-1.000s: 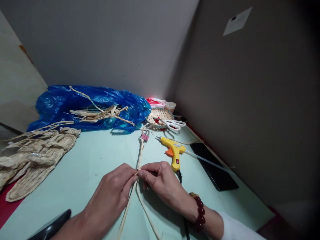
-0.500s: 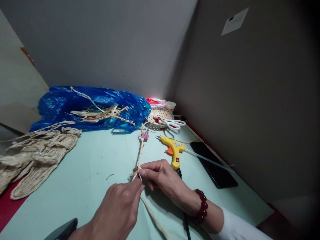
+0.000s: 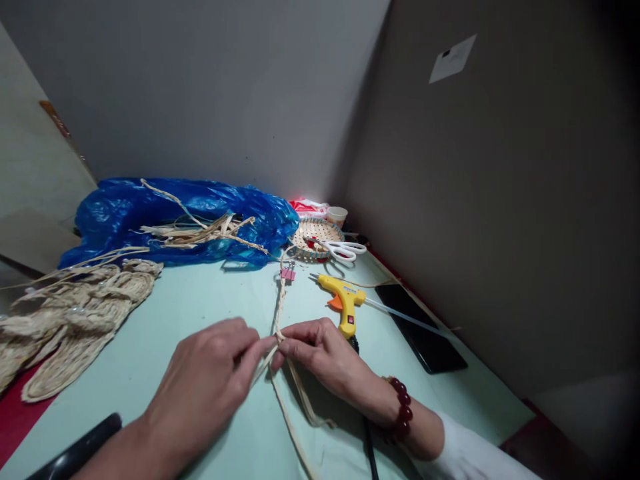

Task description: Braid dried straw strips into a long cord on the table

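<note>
A thin braid of pale straw (image 3: 279, 310) runs toward me from a pink binder clip (image 3: 287, 274) at the far side of the table. At its near end my right hand (image 3: 325, 353) pinches the braid between thumb and forefinger. My left hand (image 3: 215, 373) is closed on a straw strand just left of that point, thumb and forefinger touching the crossing. Loose straw strands (image 3: 289, 420) hang below the fingers over the table. A dark red bead bracelet (image 3: 401, 408) circles my right wrist.
Yellow glue gun (image 3: 345, 300) and black phone (image 3: 423, 327) lie right. White-handled scissors (image 3: 345, 250) rest on a woven basket (image 3: 305, 230) beside a paper cup (image 3: 337, 215). Behind is a blue plastic bag (image 3: 115, 213) with straw (image 3: 200, 232). Woven straw slippers (image 3: 90, 333) lie left.
My left hand has shifted left and turned, drawing a strand leftward from the braid. My right hand keeps its pinch. More loose strands show below the fingers.
</note>
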`<state>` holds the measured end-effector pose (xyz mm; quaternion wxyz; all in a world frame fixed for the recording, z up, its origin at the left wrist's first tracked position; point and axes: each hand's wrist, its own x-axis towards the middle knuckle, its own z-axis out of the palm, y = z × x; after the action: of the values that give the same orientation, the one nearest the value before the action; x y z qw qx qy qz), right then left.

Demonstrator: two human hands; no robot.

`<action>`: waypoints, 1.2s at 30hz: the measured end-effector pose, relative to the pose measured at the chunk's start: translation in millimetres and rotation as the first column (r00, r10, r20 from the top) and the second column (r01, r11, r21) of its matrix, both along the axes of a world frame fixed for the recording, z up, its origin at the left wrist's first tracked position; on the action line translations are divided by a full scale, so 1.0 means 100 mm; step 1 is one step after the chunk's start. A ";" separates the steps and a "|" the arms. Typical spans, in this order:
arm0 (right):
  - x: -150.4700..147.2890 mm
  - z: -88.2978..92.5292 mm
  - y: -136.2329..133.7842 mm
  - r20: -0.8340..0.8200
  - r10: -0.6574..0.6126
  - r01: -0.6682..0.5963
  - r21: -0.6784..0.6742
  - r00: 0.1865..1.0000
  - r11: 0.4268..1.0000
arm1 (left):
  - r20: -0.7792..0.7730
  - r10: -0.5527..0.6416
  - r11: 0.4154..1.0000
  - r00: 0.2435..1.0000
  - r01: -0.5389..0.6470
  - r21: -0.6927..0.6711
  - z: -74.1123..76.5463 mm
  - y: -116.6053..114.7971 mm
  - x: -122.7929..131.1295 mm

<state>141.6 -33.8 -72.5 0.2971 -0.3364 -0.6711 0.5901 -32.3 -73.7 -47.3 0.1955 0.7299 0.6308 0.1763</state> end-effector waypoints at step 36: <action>0.13 0.00 -0.22 0.439 -0.406 -0.011 0.689 0.802 0.725 | 0.665 0.314 0.893 0.678 0.027 -0.450 -0.31 0.12 0.20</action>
<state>154.2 -56.1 -72.4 0.2494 -0.4401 -0.8495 0.1500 -12.7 -62.0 -78.1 0.5662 0.4869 0.5815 0.3227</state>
